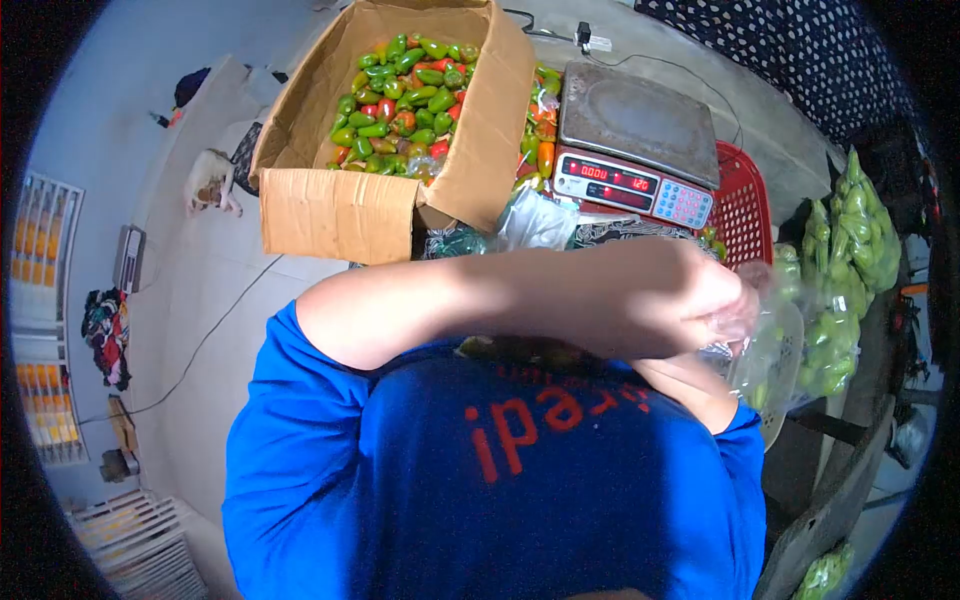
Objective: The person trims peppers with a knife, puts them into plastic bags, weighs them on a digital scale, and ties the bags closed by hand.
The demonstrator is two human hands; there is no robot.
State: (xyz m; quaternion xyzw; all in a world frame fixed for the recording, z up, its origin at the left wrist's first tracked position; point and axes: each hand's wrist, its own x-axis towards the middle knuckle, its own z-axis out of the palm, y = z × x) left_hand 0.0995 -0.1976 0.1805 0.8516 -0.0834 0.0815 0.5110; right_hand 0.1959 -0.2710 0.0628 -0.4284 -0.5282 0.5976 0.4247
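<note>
My left hand (712, 298), at the end of the arm crossing my chest, is closed and slightly blurred at the right. Its fingers grip a clear plastic bag (768, 355) hanging over a pale basket's rim. Behind that forearm my right arm (690, 386) reaches up to the same spot; its hand is mostly hidden and blurred, so its fingers cannot be made out. Just beyond the hands, a digital scale (637, 125) with lit red numbers has a bare plate. A cardboard box (340, 215) holds many green and red peppers (405, 95).
Crumpled plastic bags (538, 220) lie before the scale. A red basket (742, 205) stands at its right. Filled bags of green produce (848, 250) are stacked farther right. A cable (200, 345) crosses the floor at left, where an animal (212, 180) lies.
</note>
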